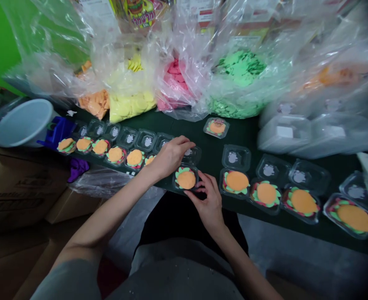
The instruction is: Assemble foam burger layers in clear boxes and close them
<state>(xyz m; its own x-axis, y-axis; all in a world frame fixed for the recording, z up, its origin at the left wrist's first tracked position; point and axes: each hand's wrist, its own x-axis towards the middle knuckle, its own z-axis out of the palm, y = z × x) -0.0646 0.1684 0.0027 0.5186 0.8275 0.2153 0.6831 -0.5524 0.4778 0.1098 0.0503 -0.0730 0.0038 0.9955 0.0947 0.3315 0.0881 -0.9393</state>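
Note:
In the head view, a clear plastic clamshell container (pixel 175 183) stands open at the table's front edge. Inside it lies a burger-shaped stack (pixel 186 179) with an orange round top, green leafy pieces and some red below. My right hand (pixel 208 200) grips its right side, thumb at the front and fingers at the hinge side. Above it, my left hand (pixel 171 157) reaches across with fingers closed at the raised lid (pixel 195 155); their exact contact is partly hidden. More open containers with the same stacks, such as one with an orange top (pixel 237 181), line both sides.
Behind stand plastic bags of orange pieces (pixel 96 103), yellow discs (pixel 130 104), pink pieces (pixel 174 89) and green pieces (pixel 240 71). A closed container (pixel 217 127) sits mid-table. Bagged empty containers (pixel 284 133) are at right. A pale tub (pixel 24 123) and blue holder (pixel 57 132) stand left.

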